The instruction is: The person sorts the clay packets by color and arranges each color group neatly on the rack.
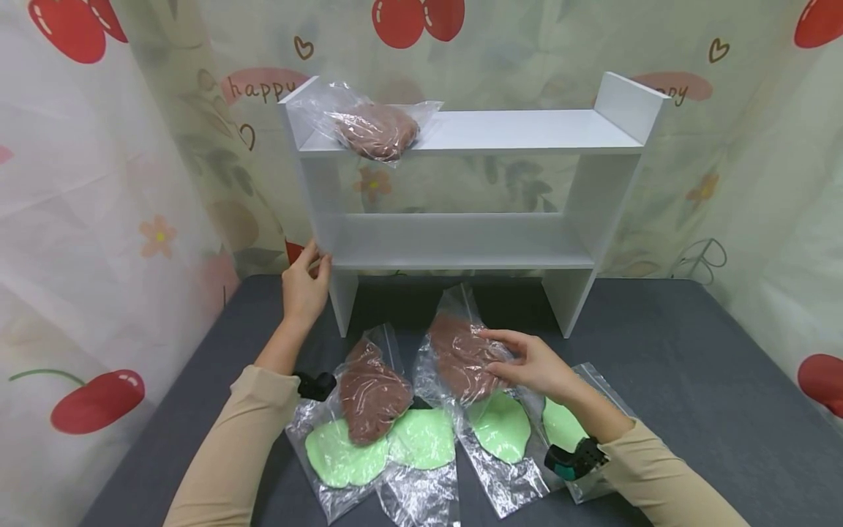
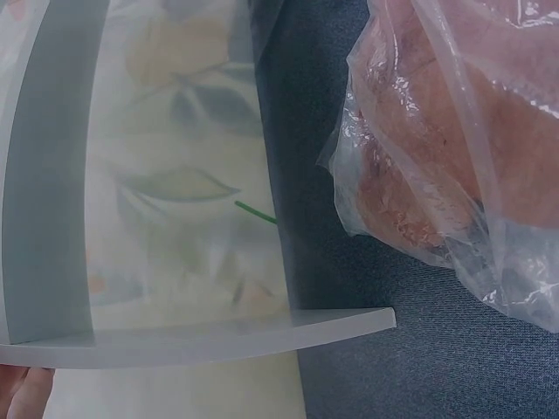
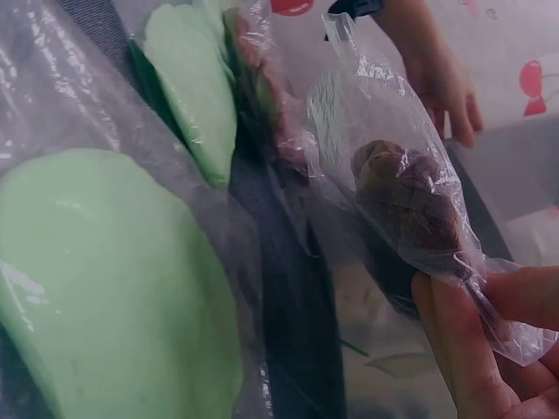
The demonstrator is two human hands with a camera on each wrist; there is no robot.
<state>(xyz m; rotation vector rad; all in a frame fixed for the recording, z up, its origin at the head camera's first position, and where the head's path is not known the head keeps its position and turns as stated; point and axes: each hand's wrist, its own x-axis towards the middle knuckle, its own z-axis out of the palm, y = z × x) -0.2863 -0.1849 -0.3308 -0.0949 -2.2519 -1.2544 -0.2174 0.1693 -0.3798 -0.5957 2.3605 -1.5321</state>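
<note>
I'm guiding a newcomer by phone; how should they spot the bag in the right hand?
Start at the white shelf unit on the dark table. Just in front of it, in the head view, find the clear bag of brown stuff to the right of another brown bag. Unlike that neighbour and the brown bag on the top shelf, it is pinched by the right hand.

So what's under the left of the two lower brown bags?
Below the left lower brown bag, one bagged green lump shows at its lower left, another green lump at its right. Their covered parts, and anything else directly beneath, are hidden.
</note>
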